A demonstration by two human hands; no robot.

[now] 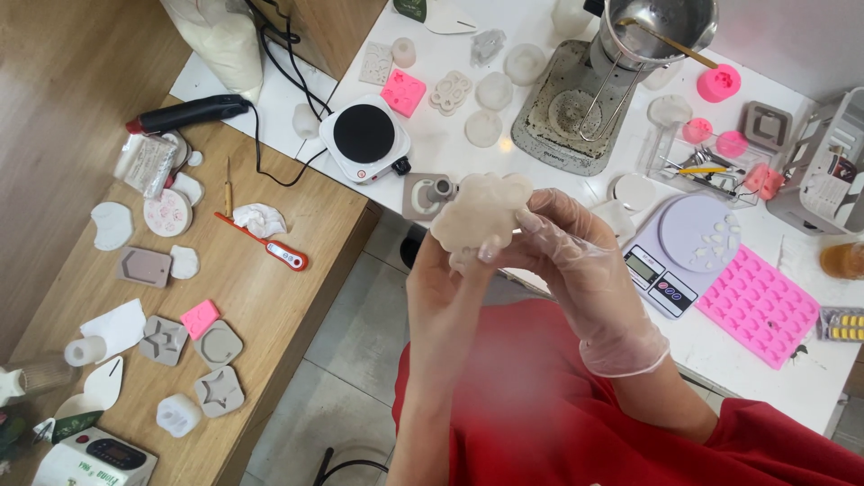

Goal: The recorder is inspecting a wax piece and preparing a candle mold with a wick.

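Whitish lobed mould [477, 216] pinched between fingers of left hand [441, 270] and gloved right hand [576, 252].

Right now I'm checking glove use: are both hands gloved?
No: only the right hand wears a clear glove; the left hand is bare, both holding the whitish mold.

White table [450, 144] with hotplate [364, 135], scale [684, 247], pink mould tray [760, 306].

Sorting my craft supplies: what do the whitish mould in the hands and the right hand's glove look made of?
Mould: probably silicone, matte and translucent white, with soft lobed edges. Glove on the right hand: thin clear plastic, glossy and wrinkled. The left hand is bare.
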